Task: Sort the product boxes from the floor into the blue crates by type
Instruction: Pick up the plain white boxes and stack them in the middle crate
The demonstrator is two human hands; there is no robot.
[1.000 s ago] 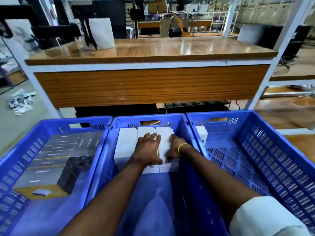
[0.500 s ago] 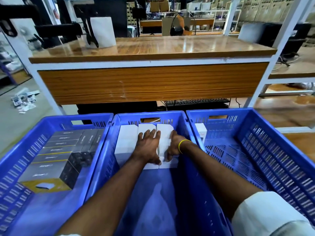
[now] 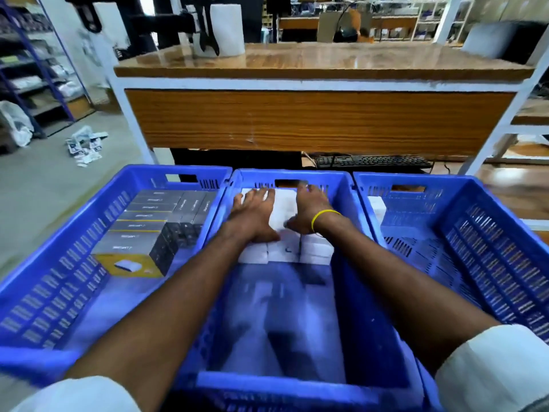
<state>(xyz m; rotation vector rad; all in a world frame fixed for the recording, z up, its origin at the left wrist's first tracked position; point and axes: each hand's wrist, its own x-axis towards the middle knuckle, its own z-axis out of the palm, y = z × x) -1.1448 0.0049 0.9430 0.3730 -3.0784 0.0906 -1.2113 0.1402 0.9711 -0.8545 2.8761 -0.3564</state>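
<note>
Three blue plastic crates stand side by side on the floor in front of you. The left blue crate (image 3: pixel 44 292) holds the stacked grey cardboard boxes (image 3: pixel 142 227) in its far half. The middle blue crate (image 3: pixel 267 382) holds the block of white cardboard boxes (image 3: pixel 282 251) against its far wall. The right blue crate (image 3: pixel 490 263) has one small white box (image 3: pixel 376 205) in its far left corner.

The white block has not shifted in the last second, but your hands have. They were bunched on its near part, and now both have slid forward. Your left hand (image 3: pixel 255 212) and right hand (image 3: pixel 309 212) lie flat on top, fingers spread, fingertips close to the far wall. Neither pinches anything.

That reads as a final press to level the row, so this batch looks settled. The near half of the middle crate is still free for more.
</note>
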